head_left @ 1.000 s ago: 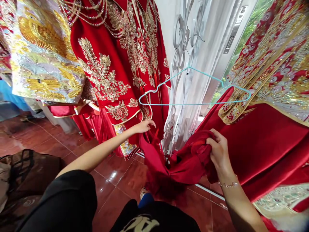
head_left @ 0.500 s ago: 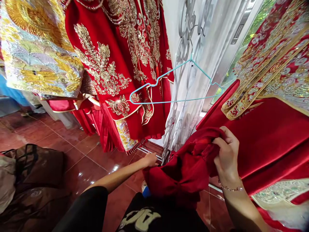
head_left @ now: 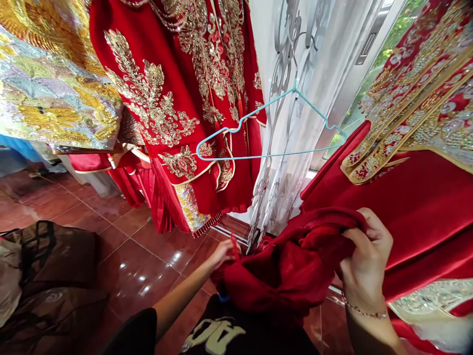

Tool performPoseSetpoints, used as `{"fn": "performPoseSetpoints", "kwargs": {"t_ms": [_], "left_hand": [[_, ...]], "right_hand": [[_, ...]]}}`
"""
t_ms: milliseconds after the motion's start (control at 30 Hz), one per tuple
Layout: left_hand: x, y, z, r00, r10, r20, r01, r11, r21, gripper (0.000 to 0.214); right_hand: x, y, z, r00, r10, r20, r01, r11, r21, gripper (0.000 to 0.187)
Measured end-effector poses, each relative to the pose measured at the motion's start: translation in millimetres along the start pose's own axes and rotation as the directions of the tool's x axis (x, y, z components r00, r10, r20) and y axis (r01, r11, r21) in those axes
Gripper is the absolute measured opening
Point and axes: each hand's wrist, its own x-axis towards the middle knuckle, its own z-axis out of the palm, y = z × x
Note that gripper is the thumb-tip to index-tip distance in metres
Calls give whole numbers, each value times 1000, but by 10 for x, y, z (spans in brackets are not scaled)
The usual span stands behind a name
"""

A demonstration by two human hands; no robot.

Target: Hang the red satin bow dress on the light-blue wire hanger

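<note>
A bunched red satin garment (head_left: 284,271) hangs in front of me, gathered between my two hands. My right hand (head_left: 365,261), with a thin gold bracelet (head_left: 364,310) on its wrist, grips the upper fold of the cloth. My left hand (head_left: 223,254) is lower and pinches the bundle's left edge, by a narrow red strip (head_left: 234,247). A light blue wire hanger (head_left: 258,156) hangs empty above the bundle, out of reach of both hands. My feet are hidden behind the cloth.
Gold-embroidered red robes (head_left: 166,98) hang at the left and centre, and another (head_left: 414,187) hangs at the right. A sheer white patterned curtain (head_left: 284,162) covers the window. A brown bag (head_left: 48,276) lies on the glossy red-brown tile floor (head_left: 144,276).
My left hand has dropped from beside the hanging robe to the bundle's lower edge. My right hand has moved right, spreading the cloth wider. The view has tilted slightly downward.
</note>
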Motion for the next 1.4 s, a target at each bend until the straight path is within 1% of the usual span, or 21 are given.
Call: {"fn": "performPoseSetpoints", "kwargs": {"t_ms": [100, 200, 267, 333, 400, 467, 500, 533, 567, 633, 700, 800, 867, 1000, 1100, 1167, 1233, 1300, 1333, 1367, 1400], "left_hand": [[103, 274, -154, 993, 79, -89, -84, 995, -57, 24], [112, 567, -226, 972, 196, -132, -207, 975, -78, 35], [48, 742, -199, 947, 290, -140, -301, 952, -60, 39], [-66, 900, -100, 918, 377, -121, -382, 924, -23, 41], [-213, 1042, 76, 900, 431, -65, -430, 902, 16, 44], [-365, 1162, 320, 893, 446, 49, -449, 892, 48, 47], [-432, 1210, 458, 886, 444, 132, -454, 889, 59, 48], [-488, 1249, 600, 863, 438, 252, -468, 881, 69, 50], [-529, 1275, 739, 829, 439, 346, -486, 872, 58, 54], [-566, 1289, 987, 773, 444, 453, -503, 864, 12, 61], [-566, 1260, 1166, 754, 450, 479, -498, 867, -30, 64], [-573, 1192, 1285, 736, 458, 498, -517, 856, -23, 63], [-610, 1170, 1287, 736, 448, 507, -545, 837, 52, 57], [-669, 1185, 1211, 762, 372, 530, -562, 787, 255, 29], [-655, 1218, 1131, 792, 365, 490, -526, 815, 244, 28], [-656, 1255, 1083, 807, 393, 441, -507, 844, 177, 34], [-687, 1296, 1061, 797, 415, 439, -515, 847, 132, 35], [-731, 1320, 1077, 770, 422, 480, -552, 817, 168, 33], [-749, 1321, 1097, 754, 420, 505, -577, 792, 202, 30], [-761, 1315, 1120, 744, 424, 517, -599, 765, 235, 27], [-767, 1303, 1144, 742, 433, 512, -616, 740, 268, 23]], "right_hand": [[55, 56, -35, 1000, 1, -9, -1, 1000, 11, 12], [125, 122, -61, 1000, 22, -4, -22, 999, 29, 13], [158, 154, -73, 998, 70, 5, -70, 997, 41, 15], [169, 173, -77, 992, 127, 24, -129, 990, 60, 17], [156, 189, -63, 981, 186, 63, -191, 979, 78, 21], [125, 215, -26, 963, 238, 126, -250, 964, 87, 23], [106, 234, 0, 952, 260, 159, -276, 957, 86, 25], [86, 258, 30, 942, 279, 187, -299, 951, 83, 27], [66, 283, 60, 932, 294, 211, -316, 946, 78, 29], [24, 334, 116, 924, 301, 235, -324, 944, 67, 35], [-22, 368, 155, 931, 278, 236, -298, 953, 51, 37], [-99, 380, 183, 940, 246, 236, -258, 966, 22, 35], [-148, 379, 194, 936, 250, 248, -259, 966, 6, 32], [-181, 426, 205, 939, 244, 240, -250, 968, -6, 31], [-112, 529, 129, 956, 224, 190, -212, 974, -78, 30], [-41, 607, 23, 973, 179, 147, -140, 961, -238, 27], [5, 666, -90, 990, 81, 119, -15, 880, -474, 22], [-8, 697, -167, 992, -37, 122, 110, 730, -674, 22], [-38, 708, -183, 986, -73, 153, 161, 675, -720, 25], [-82, 724, -184, 975, -75, 208, 205, 663, -720, 26], [-133, 749, -172, 958, -32, 284, 225, 695, -683, 25]]}}
